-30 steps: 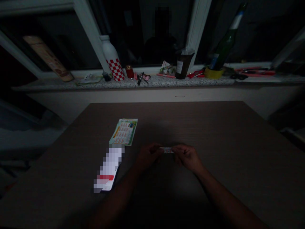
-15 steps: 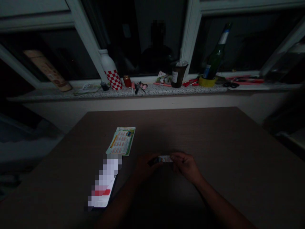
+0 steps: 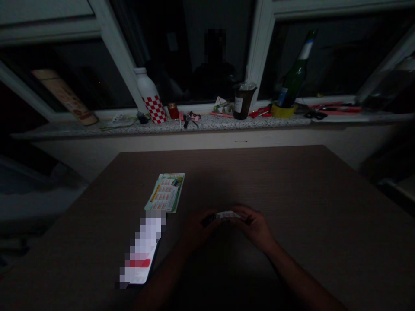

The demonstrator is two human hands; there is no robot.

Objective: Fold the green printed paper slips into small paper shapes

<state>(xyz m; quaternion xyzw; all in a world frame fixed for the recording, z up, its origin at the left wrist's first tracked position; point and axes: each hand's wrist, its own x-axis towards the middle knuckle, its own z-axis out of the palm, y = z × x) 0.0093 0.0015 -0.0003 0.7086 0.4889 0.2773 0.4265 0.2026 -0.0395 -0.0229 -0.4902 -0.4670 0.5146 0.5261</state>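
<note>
In dim light both of my hands meet low over a brown table. My left hand and my right hand each pinch one end of a small pale strip of paper held between them. A dark bit shows at the strip's left end by my left fingers; I cannot make out what it is. A green printed leaflet lies flat to the left of my hands. Below it lies a white card with a red band, partly blurred out.
A stone window sill runs behind the table. On it stand a red-and-white checked bottle, a dark cup, a green bottle in a yellow tape roll, scissors and several small items. A cardboard tube leans at far left.
The view tilted up, so the table contents sit lower in frame. My hands stayed together on the strip, which now looks slightly more tilted and folded.
</note>
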